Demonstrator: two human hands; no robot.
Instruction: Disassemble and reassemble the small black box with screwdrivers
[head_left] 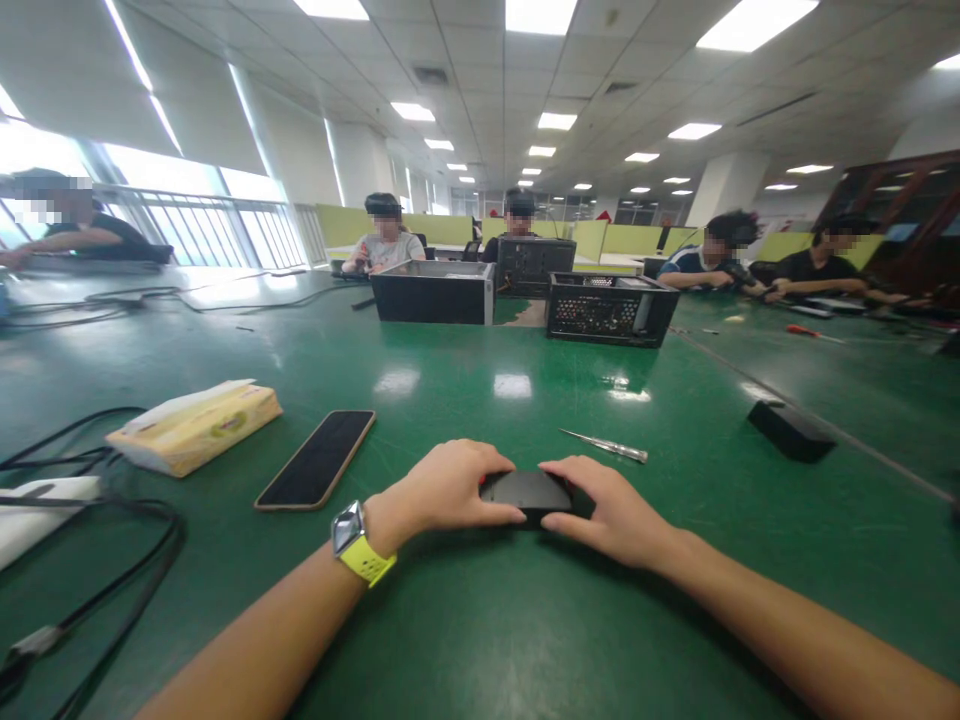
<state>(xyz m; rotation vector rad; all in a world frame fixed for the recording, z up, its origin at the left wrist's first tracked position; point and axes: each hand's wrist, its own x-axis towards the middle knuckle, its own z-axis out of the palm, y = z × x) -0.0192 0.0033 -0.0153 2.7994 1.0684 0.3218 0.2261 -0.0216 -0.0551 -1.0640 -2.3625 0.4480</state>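
Note:
A small black box-shaped device [529, 490] rests low over the green table in front of me, with a bit of red at its left end. My left hand [452, 486] grips that end, thumb on the near side and fingers on the far side. At the opposite end my right hand [613, 510] holds it in the same way. A clear-handled screwdriver [611, 447] lies just beyond my right hand. To the left of my left hand is a phone [316, 460] with a dark screen. The device's underside is hidden.
A yellow tissue pack [199, 425], a white power strip [45, 515] and black cables [142, 590] lie at the left. A black block [791, 430] sits at the right. Computer cases [435, 295] stand across the green table [480, 640]. Several people sit around it.

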